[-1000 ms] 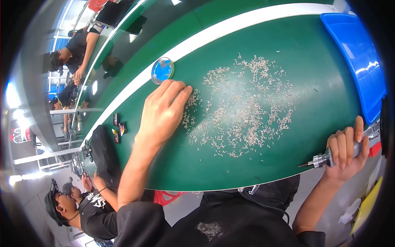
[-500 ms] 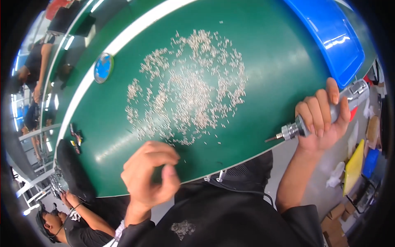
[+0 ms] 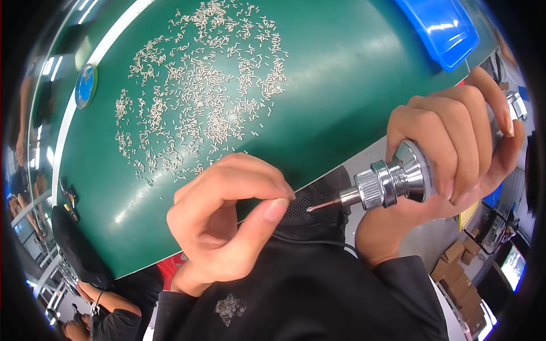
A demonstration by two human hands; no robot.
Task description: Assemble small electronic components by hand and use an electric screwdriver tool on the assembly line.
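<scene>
My right hand [image 3: 455, 142] is wrapped round a power screwdriver [image 3: 381, 184] with a silver nose and collar. Its thin bit points left and slightly down, at my left hand. The fingers hide most of the tool's body. My left hand [image 3: 227, 219] is closed in a pinch, thumb and forefinger tips together, a short distance from the bit's tip. Whatever lies between those fingertips is too small to make out. Beyond the left hand, many small, short silvery pins [image 3: 207, 102] lie loosely scattered over the green tabletop [image 3: 330, 102].
A blue plastic bin [image 3: 446, 34] is at the far right of the table. Near the white far-left edge sits a round dish [image 3: 86, 85] with blue inside. A black padded object [image 3: 79, 250] borders the table's left end. Another person [image 3: 114, 312] is at lower left; cardboard boxes [image 3: 458, 284] stand at right.
Both hands have come closer together, and the screwdriver bit has moved left towards my left hand. The left fingers have closed into a pinch. The view has shifted, so the table sits further left.
</scene>
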